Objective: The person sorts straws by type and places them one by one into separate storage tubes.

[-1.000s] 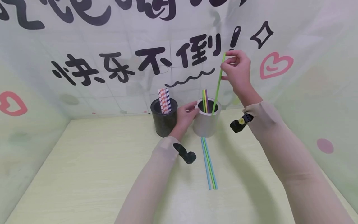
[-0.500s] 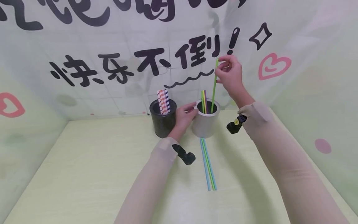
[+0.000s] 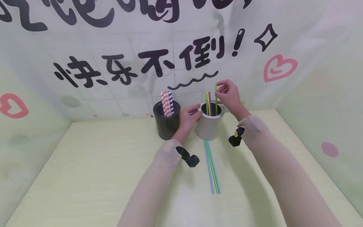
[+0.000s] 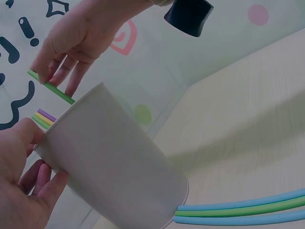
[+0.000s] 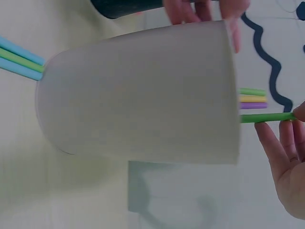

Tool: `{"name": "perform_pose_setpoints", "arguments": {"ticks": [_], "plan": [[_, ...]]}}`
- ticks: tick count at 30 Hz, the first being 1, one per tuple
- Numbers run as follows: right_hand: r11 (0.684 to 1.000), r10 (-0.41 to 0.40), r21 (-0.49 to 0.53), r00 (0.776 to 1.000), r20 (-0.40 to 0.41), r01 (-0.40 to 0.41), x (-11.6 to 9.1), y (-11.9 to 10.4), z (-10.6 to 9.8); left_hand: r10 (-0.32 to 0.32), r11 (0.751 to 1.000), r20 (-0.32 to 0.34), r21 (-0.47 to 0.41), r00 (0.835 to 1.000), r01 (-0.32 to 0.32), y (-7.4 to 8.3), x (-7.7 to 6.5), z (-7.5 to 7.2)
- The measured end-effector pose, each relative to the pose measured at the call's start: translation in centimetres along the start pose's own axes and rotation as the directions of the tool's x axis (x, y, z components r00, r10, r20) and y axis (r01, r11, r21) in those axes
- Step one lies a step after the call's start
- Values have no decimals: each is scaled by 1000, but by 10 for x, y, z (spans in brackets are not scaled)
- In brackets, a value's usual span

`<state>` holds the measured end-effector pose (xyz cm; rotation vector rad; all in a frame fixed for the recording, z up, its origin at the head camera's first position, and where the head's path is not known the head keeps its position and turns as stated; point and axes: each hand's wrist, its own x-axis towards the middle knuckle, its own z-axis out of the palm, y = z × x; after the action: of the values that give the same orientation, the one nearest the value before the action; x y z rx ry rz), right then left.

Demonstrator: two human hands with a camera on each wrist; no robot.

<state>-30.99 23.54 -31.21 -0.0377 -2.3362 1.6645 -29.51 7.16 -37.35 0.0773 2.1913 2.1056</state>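
Observation:
My right hand (image 3: pixel 229 95) pinches the top of a green straw (image 5: pixel 267 117), whose lower end is inside the white cylindrical holder (image 3: pixel 209 126). Several straws (image 4: pixel 44 118), in green, yellow and purple, stand in that holder beside it. At the holder's left side, my left hand (image 3: pixel 188 119) grips its upper edge with curled fingers, as the left wrist view shows. On the table in front of the holder lie two blue straws and one green straw (image 3: pixel 210 164), side by side.
A black cylindrical holder (image 3: pixel 168 126) with several patterned paper straws (image 3: pixel 167 103) stands just left of my left hand. Behind both holders rises a printed backdrop (image 3: pixel 136 91) with black characters. The pale wood-look table (image 3: pixel 93 170) meets the side panels left and right.
My right hand has moved down and slightly left, lowering the green straw deeper into the white holder. My left hand has stayed at the holder's edge.

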Motion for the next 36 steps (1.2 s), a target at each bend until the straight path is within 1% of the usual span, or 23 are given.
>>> {"name": "perform_pose_setpoints", "arguments": {"ticks": [5,10,18,26,30,33,36], "plan": [[998,42,-55,999,7,-42,0,9,5,-2,1000,5,-13,1000,2,0,0,1],[997,57,-50,998,17,-56,3,11,7,9,1000,7,-6,1000,-9,3,1,1],[990,94,-114,994,52,-88,9,15,10,12,1000,19,-11,1000,-11,5,2,1],[976,151,-171,985,80,-136,15,14,12,8,1000,14,-15,1000,-7,5,2,-1],[969,169,-200,981,91,-149,15,12,12,18,1000,10,-17,1000,-18,4,2,0],[965,189,-204,977,101,-165,14,11,12,21,1000,8,-22,1000,-21,2,2,0],[962,218,-191,971,104,-195,12,9,11,10,1000,6,-22,1000,-10,0,1,-1]]}}
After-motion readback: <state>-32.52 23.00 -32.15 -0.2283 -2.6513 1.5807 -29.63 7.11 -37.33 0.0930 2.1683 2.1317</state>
